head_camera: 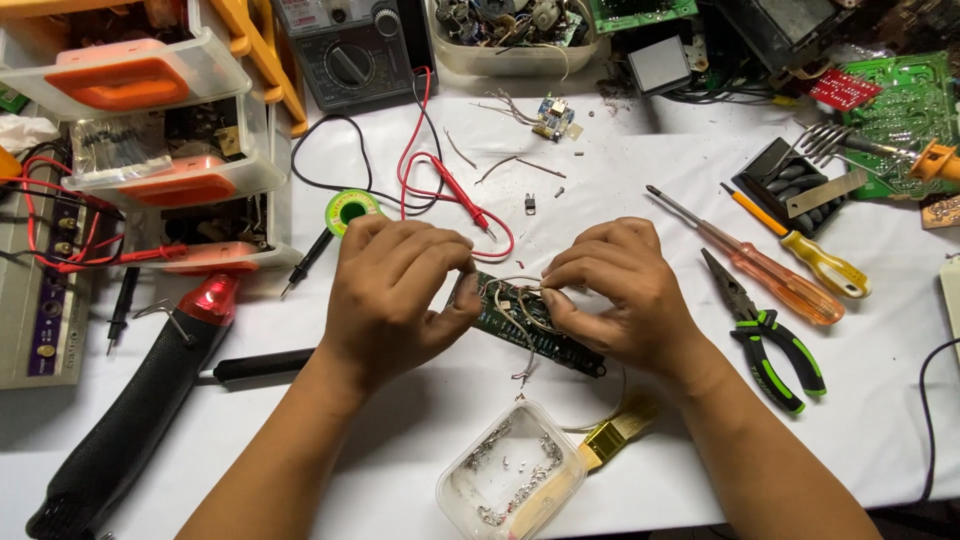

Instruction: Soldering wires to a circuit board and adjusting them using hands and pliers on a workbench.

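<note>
Both hands are working on the thin pale wires (520, 305) that lie on a long dark green circuit board (540, 335), near the middle of the white worktop (700, 140). The left hand (395, 295) pinches the wire ends and holds the board's left end; the right hand (615, 295) is closed on the wire bundle. It seems the wires are being separated or twisted. The next move probably needs fine fingertip control. The board's long axis runs from upper left down to the right, toward the front edge.

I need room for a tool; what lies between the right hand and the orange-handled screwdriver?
In the head view, only bare white table separates the right hand from the orange-handled screwdriver.
</note>
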